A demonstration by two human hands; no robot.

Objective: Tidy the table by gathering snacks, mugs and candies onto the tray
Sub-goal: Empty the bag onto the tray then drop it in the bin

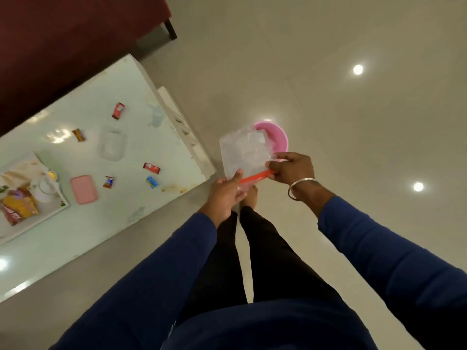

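Note:
I stand beside the table, both hands off it. My left hand and my right hand both grip a clear plastic zip bag by its red strip, held over the floor above a pink bowl. On the white table the tray at the left holds a snack packet, a white mug and a small yellow item. Several wrapped candies lie loose: a red one, a brown one, another red one, a blue one.
A pink lid and a clear plastic container lie on the table between the candies. A dark red sofa stands behind the table. Glossy floor tiles spread to the right; my legs are below.

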